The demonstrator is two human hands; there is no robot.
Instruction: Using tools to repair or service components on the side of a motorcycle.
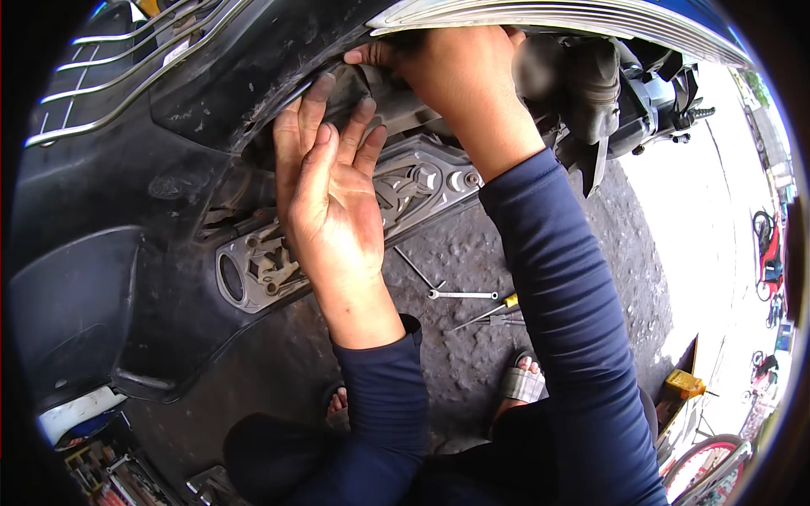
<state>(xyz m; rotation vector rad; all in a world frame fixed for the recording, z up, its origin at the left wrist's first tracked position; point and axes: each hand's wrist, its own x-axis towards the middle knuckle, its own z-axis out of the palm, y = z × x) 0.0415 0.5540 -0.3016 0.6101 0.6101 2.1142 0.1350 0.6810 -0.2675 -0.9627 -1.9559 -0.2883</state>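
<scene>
My left hand (337,190) is raised, palm toward me, its fingers stretched and apart. Its fingertips rest at the lower edge of a black plastic body panel (194,110) of a scooter-like vehicle. My right hand (460,72) reaches into the gap below the silver-striped panel (557,18). One fingertip of it shows by the black panel's edge; its other fingers are hidden inside. Below both hands runs a silver metal footboard plate (413,190) with cut-out shapes. Whatever the right hand touches in there is out of sight.
On the dark rough floor lie a combination wrench (462,294), a thin metal rod (418,266) and a yellow-handled screwdriver (510,301). Dark mechanical parts (595,93) hang at upper right. A metal rack (110,67) is at upper left. A yellow container (683,384) stands at right.
</scene>
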